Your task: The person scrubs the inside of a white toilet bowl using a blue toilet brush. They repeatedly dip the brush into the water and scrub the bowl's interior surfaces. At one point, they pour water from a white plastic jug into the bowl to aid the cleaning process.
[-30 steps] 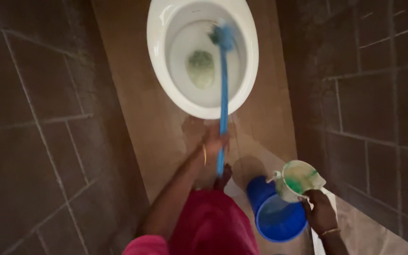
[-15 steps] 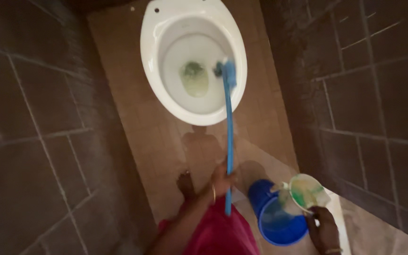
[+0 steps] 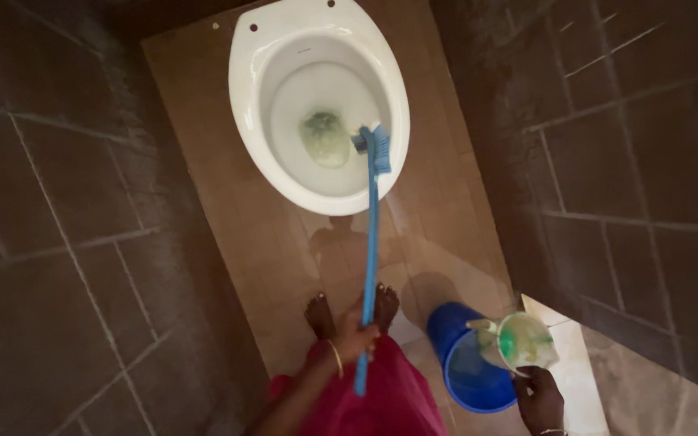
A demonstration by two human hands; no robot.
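Head view: our left hand point(image 3: 355, 337) grips the blue toilet brush point(image 3: 371, 250), bristles against the white toilet bowl's point(image 3: 245, 121) right inner wall; our right hand point(image 3: 540, 396) holds a green-stained jug point(image 3: 519, 342) over the blue bucket point(image 3: 466, 367). Greenish water remains unflushed.

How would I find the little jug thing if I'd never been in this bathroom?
Start at the white toilet bowl and look down to the right, to the round blue plastic bucket on the floor. Just above its rim, the right hand holds a small pale plastic jug. It alone has green smears inside.
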